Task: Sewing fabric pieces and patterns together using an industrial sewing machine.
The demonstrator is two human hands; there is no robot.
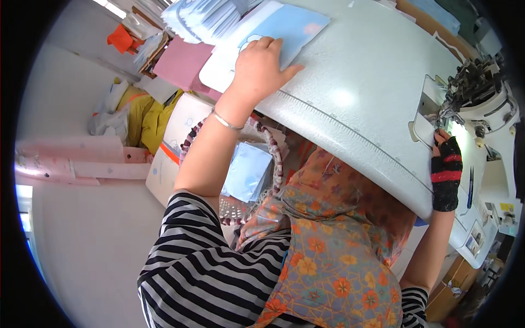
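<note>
My left hand [261, 68] lies with fingers spread on a light blue and white printed fabric piece [298, 27] at the table's far left. Its thumb sticks out over the tabletop. My right hand [447, 172], in a black fingerless glove with red stripes, is beside the sewing machine [481, 104] at the right. The fingertips are bent together near the machine's metal plate [428, 112]; whatever is between them is too small to make out. Behind my left hand stands a stack of folded blue-white pieces [205, 19].
A pale table [355, 71] with a ruler strip [350, 128] along its near edge spans the view. Below my left arm is a basket [278, 158] holding blue pieces [247, 169]. Pink sheets [183, 63] and yellow bags [147, 117] lie left. Dark tweezers [471, 186] rest right of my glove.
</note>
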